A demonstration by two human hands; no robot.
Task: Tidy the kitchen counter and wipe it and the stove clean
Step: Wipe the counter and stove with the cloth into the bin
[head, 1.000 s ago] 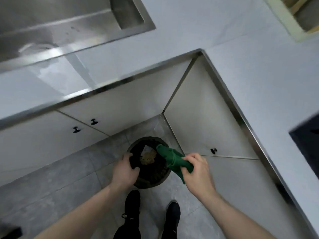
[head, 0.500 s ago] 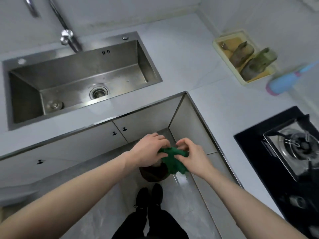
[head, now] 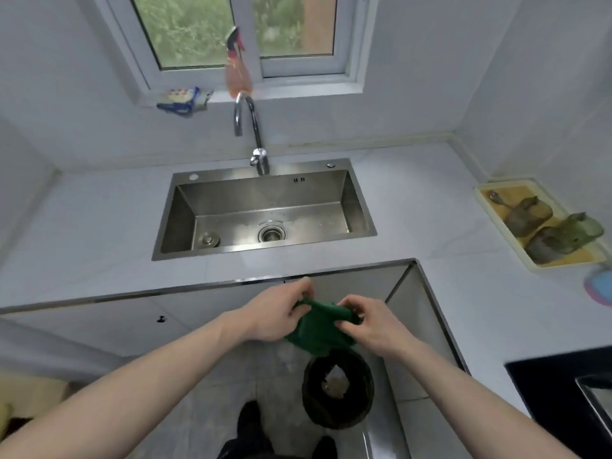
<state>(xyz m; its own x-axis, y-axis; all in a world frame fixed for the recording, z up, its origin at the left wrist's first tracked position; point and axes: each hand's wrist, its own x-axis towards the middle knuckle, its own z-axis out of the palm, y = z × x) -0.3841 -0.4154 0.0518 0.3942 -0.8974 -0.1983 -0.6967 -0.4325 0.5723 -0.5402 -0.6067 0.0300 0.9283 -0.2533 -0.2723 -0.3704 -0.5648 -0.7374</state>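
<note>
Green cloth (head: 323, 329) — black bin (head: 337, 390), steel-grey sink (head: 265, 210), pale yellow tray (head: 496, 226) — white counter (head: 463, 293).

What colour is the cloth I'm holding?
Dark green. The cloth shows in the head view, held between the left hand and right hand.

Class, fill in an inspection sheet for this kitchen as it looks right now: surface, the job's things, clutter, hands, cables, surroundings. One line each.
Surface: pale L-shaped counter, no spills visible; steel sink holds no dishes.
Job's things: green cloth held in front of the counter edge, above the black bin; only a corner of the black stove shows.
Clutter: yellow tray with two dark-green items and a spoon; blue-and-pink object beside it, blurred.
Hands: left hand and right hand both grip the cloth.
Cables: nothing seen.
Surroundings: faucet, window, spray bottle and patterned rag on the sill.
</note>
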